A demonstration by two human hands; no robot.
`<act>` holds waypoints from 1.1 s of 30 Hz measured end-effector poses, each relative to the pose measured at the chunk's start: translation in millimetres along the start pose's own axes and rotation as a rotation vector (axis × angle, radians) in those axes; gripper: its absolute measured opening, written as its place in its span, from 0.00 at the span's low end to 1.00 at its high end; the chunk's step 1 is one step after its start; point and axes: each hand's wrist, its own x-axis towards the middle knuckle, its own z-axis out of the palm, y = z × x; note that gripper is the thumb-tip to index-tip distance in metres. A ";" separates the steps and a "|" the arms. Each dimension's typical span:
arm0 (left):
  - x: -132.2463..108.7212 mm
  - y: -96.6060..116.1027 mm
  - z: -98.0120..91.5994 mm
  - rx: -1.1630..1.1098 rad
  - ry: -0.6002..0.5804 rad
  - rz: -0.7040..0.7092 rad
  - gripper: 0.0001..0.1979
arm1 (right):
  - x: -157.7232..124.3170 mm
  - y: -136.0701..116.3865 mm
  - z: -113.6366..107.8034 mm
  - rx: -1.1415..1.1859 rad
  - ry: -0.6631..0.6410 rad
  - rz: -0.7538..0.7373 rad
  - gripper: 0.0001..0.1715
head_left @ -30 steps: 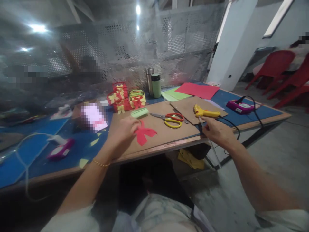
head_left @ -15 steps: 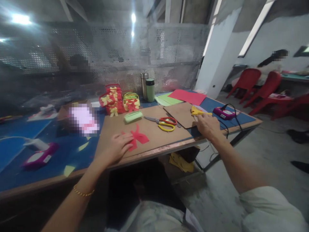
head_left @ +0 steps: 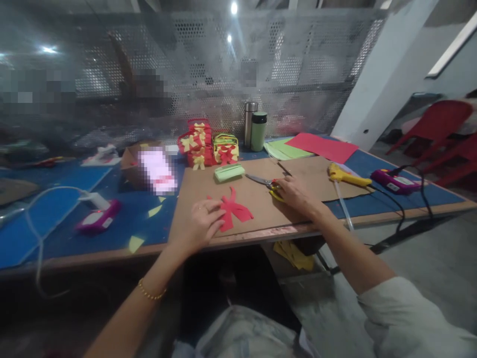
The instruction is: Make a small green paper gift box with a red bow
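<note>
Take scissors (head_left: 264, 182), likely stiff, by handles (head_left: 276, 195) under the right grip (head_left: 296, 195), and red bow (head_left: 237, 211), probably light and soft, by edge under the left grip (head_left: 205, 221), with closing of both impossible to tell.

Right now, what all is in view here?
Table: one, blue top, centre
Cardboard: count unclear, brown, on table
Loose bow: one, red, on cardboard
Scissors: one pair, red and yellow handles, centre
Folded piece: one, pale green, on cardboard
Glue gun: one, yellow, right
Decorated items: several, red, yellow and green, back
Bottles: two, silver and green, back
Sheets: several, red and green, back right
Small devices: two, purple, left and right
Bright screen: one, pinkish white, left
Scraps: at least three, yellowish, left
Lower pieces: several, yellow, under table
Perforated panel: one, grey, behind table
Chairs: at least two, red, far right
Bracelet: one, gold, lower left
Left hand: one, bare, at loose bow
Right hand: one, bare, at scissors
</note>
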 end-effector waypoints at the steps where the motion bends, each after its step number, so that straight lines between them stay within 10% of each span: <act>1: -0.2 1.8 -0.9 0.007 0.009 -0.018 0.18 | -0.3 1.5 0.9 -0.011 0.003 -0.007 0.18; 21: -0.8 -25.8 17.2 0.075 -0.026 0.072 0.21 | -12.9 -6.0 -22.4 0.069 0.026 -0.061 0.17; 24: -2.7 -41.9 33.0 0.126 0.143 0.100 0.22 | -20.7 21.5 -44.4 0.029 0.035 0.024 0.16; 29: -0.5 -55.2 38.3 0.111 0.104 0.142 0.19 | -33.2 109.0 -73.0 -0.207 0.030 0.455 0.17; 33: -1.1 -42.4 25.9 0.104 0.107 0.088 0.20 | -32.6 149.4 -60.9 -0.191 0.003 0.403 0.14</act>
